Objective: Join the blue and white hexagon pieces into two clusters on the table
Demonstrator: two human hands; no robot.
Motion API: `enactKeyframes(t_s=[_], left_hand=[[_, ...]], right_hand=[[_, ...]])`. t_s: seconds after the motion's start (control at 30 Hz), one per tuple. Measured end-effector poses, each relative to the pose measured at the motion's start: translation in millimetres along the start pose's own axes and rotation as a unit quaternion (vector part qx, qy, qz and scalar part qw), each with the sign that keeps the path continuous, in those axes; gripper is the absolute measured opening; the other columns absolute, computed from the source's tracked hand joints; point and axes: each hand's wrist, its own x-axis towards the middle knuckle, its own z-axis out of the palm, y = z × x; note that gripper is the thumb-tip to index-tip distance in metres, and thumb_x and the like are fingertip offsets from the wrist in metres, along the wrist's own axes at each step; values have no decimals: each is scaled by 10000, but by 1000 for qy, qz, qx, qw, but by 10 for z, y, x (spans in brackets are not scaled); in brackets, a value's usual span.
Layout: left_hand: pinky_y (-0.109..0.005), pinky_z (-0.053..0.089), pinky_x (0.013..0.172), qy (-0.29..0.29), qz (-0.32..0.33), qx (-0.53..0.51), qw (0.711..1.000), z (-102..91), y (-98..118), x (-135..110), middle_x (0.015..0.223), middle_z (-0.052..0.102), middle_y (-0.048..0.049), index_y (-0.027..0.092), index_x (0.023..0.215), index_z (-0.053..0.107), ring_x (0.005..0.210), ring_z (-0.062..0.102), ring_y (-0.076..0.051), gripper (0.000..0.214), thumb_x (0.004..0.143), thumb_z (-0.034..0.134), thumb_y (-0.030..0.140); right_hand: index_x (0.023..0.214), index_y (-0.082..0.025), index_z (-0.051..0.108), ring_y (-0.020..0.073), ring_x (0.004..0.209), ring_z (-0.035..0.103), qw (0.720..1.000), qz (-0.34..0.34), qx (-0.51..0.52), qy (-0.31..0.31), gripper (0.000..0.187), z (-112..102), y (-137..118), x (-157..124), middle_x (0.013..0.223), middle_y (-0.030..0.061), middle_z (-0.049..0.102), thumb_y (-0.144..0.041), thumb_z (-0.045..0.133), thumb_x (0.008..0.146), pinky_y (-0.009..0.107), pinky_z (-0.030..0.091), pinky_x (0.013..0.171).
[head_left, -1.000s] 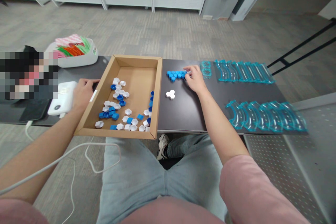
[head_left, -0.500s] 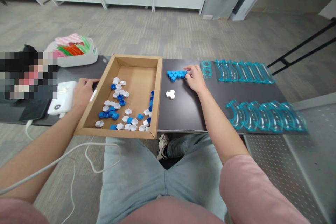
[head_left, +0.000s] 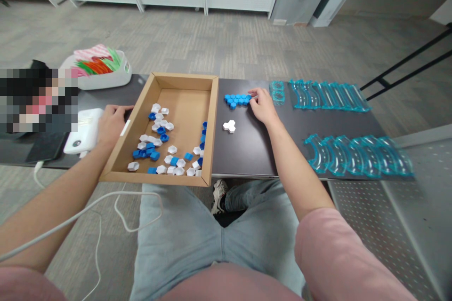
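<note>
My right hand rests on the dark table, thumb and fingertips closed round the right end of a flat cluster of blue hexagonal tiles. The tile between these fingers is mostly hidden. Nearer to me, three white hexagonal tiles lie joined in a small group. A shallow cardboard box holds loose white and blue hexagonal pieces, several hollow side up. Beside its left wall lies my left hand, fingers stretched out and holding nothing that I can see.
Teal clear plastic pieces stand in a far row and a near row at the right. A small teal piece sits beyond my right hand. At the left are a white device, a cable and a white basket.
My right hand has shifted very slightly at the right end of the blue cluster. The left hand, the box and the white group stay where they were.
</note>
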Motion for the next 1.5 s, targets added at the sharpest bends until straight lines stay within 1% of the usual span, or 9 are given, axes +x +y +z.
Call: enactKeyframes(t_s=[0.13, 0.27, 0.53, 0.73, 0.97, 1.07, 1.2, 1.37, 1.5], left_hand=[[-509, 500, 1323, -9, -39, -8, 999, -36, 46, -18, 1439, 666, -207, 136, 1636, 765, 1419, 665, -377, 615, 1072, 564, 273], [-516, 499, 1320, -16, -37, -7, 999, -55, 64, -23, 1472, 652, -225, 124, 1659, 751, 1440, 659, -391, 638, 1084, 507, 250], [-493, 524, 1292, 2, -39, -16, 999, -8, 22, -7, 1398, 664, -197, 153, 1624, 786, 1401, 682, -375, 591, 1113, 514, 272], [-482, 536, 1284, -2, -18, 5, 1000, -22, 28, -5, 1369, 678, -193, 117, 1614, 771, 1349, 688, -350, 582, 1082, 616, 292], [-533, 528, 1297, -6, -26, -2, 1000, -40, 59, -6, 1396, 668, -219, 108, 1614, 771, 1368, 676, -393, 624, 1090, 624, 414], [-517, 528, 1300, -6, -28, -3, 1000, -46, 75, -18, 1417, 664, -215, 128, 1618, 770, 1398, 668, -390, 617, 1078, 613, 383], [-505, 525, 1302, -14, -32, -1, 999, -80, 110, -30, 1421, 668, -211, 134, 1638, 755, 1406, 658, -389, 643, 1059, 589, 360], [-531, 518, 1310, -29, -41, -2, 999, -112, 122, -34, 1456, 665, -238, 117, 1649, 747, 1436, 657, -427, 686, 1061, 619, 446], [-531, 530, 1302, -12, -32, -7, 999, -93, 81, -37, 1412, 681, -222, 148, 1631, 762, 1429, 668, -429, 680, 1038, 633, 456]], right_hand=[[1317, -250, 771, 283, 1005, 764, 1000, 2, 9, -2, 391, 3, 19, 3, 1332, 143, 757, -170, 629, 961, 552, 662, 1138], [1337, -258, 760, 273, 964, 743, 1000, 1, 14, -6, 405, -9, 18, -5, 1332, 137, 746, -210, 686, 941, 553, 673, 1110], [1356, -255, 745, 259, 913, 738, 1000, -4, 23, -17, 503, -39, -19, -32, 1368, 138, 740, -225, 755, 853, 550, 698, 1049], [1347, -263, 749, 257, 910, 719, 999, -19, 20, -15, 502, -31, -23, -33, 1362, 129, 730, -260, 790, 846, 584, 672, 1136], [1396, -241, 761, 271, 984, 740, 1000, -5, 8, -27, 457, -38, -55, -47, 1413, 145, 699, -277, 747, 940, 568, 644, 1169], [1399, -245, 779, 327, 1182, 740, 1000, -10, -9, -21, 399, -42, -110, -11, 1431, 156, 700, -280, 662, 1020, 590, 591, 1249], [1302, -270, 834, 409, 1416, 649, 999, -31, -40, -11, 319, 9, -222, 174, 1396, 148, 742, -294, 614, 1072, 696, 437, 1383], [1130, -317, 880, 425, 1395, 643, 999, -1, -16, -45, 279, 116, -263, 406, 1317, 110, 804, -368, 606, 1118, 742, 459, 1332], [1086, -303, 893, 400, 1338, 683, 998, -1, -2, -62, 333, 149, -205, 399, 1286, 109, 830, -390, 575, 1130, 714, 450, 1346]])
